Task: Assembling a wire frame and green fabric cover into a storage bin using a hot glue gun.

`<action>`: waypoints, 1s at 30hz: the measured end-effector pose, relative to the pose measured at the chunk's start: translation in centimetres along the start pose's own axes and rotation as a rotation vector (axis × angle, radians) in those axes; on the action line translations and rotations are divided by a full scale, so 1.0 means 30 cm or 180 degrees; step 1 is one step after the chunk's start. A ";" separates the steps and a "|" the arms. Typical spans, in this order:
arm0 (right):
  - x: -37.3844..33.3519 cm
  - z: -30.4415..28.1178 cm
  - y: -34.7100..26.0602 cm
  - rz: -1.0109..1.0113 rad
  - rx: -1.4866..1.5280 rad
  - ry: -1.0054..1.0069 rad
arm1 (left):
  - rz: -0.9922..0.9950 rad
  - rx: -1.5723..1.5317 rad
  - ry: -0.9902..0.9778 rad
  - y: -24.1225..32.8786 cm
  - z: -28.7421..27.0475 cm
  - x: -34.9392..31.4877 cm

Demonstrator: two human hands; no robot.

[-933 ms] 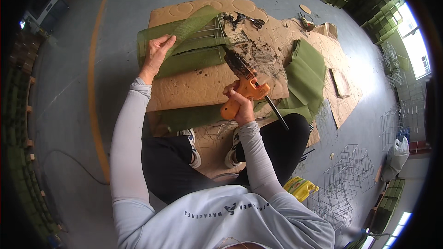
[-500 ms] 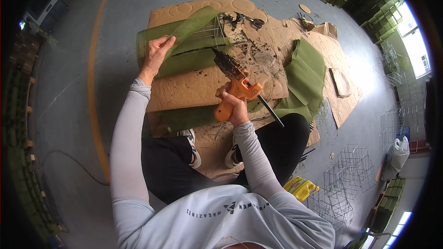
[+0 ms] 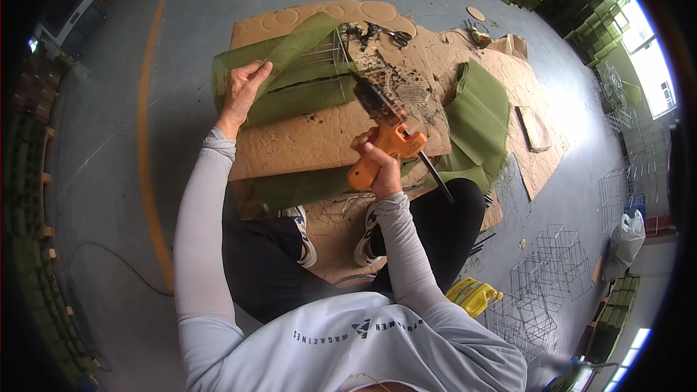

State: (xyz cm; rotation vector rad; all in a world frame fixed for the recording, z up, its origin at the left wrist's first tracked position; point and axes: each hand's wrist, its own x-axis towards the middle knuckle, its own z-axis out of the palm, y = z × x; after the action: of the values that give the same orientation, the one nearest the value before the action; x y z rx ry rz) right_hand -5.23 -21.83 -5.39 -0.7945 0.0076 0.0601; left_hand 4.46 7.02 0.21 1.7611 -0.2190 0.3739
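My left hand (image 3: pixel 244 92) pinches the edge of a green mesh fabric (image 3: pixel 301 38), lifting a flap of it. The fabric lies around a wire frame (image 3: pixel 319 56), whose thin bars show under the raised flap. In my right hand (image 3: pixel 379 162) is an orange hot glue gun (image 3: pixel 396 142), its front part crusted with dark residue. A dark glue stick (image 3: pixel 435 176) sticks out of its back end. The gun's nozzle points up and left, close to the right end of the wrapped frame. A dark strip of glue runs along the fabric's near side.
The work lies on a cardboard-covered surface (image 3: pixel 290 147) smeared with dark glue. Scissors (image 3: pixel 399 38) lie at its far side. Folded green fabric (image 3: pixel 475 116) rests to the right. Wire frames (image 3: pixel 552 265) stand on the floor near a yellow package (image 3: pixel 472 295).
My right hand has moved the glue gun to the right, drawing its nozzle away from the dark strip on the fabric. My left hand keeps hold of the flap, almost unmoved.
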 end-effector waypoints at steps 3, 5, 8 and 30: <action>0.077 -0.044 -0.037 -0.0188 -0.0045 0.0323 | 0.0002 0.0021 -0.0022 -0.006 -0.011 -0.004; 0.149 -0.063 -0.061 -0.0171 -0.0101 0.0586 | 0.0025 0.0017 -0.0024 -0.009 -0.013 -0.006; 0.269 -0.108 -0.064 -0.0187 -0.0029 0.0412 | 0.0054 0.0063 -0.0059 0.007 -0.004 -0.010; 0.711 -0.521 0.004 -0.0525 -0.3475 -0.0069 | 0.0067 -0.0462 -0.0309 0.073 0.103 0.019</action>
State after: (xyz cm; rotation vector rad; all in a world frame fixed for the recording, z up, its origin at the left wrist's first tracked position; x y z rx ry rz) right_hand 16.30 -31.79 -17.06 -1.8820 -0.1209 -0.0965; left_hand 4.63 3.56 1.83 1.6362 -0.3263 0.2807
